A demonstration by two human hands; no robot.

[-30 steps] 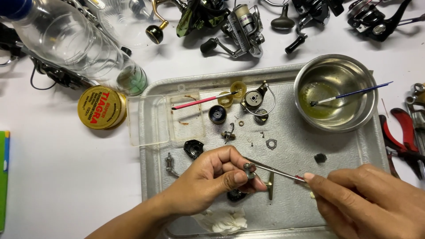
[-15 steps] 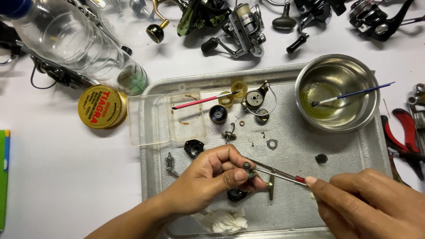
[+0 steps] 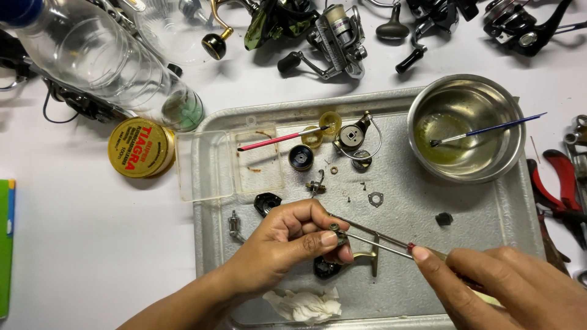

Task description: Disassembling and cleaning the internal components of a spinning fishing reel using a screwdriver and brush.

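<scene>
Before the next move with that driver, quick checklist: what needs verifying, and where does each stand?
1. Left hand grips the small part: ok.
2. Right hand holds the screwdriver: ok.
3. Driver tip seated in the part: cannot tell, too small.
4. Loose washers inside the metal tray: ok.
5. Steel bowl with brush apart from both hands: ok.

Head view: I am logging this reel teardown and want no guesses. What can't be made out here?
- Small part pinched in the left hand: mostly hidden by the fingers.
- Tool in the right hand: handle hidden in the palm; hand cut off by the frame's lower edge.
- Dark part under the left hand: largely covered.
- Red pliers: cut off at the right edge.
- Loose bits on the metal tray: too small to identify.
</scene>
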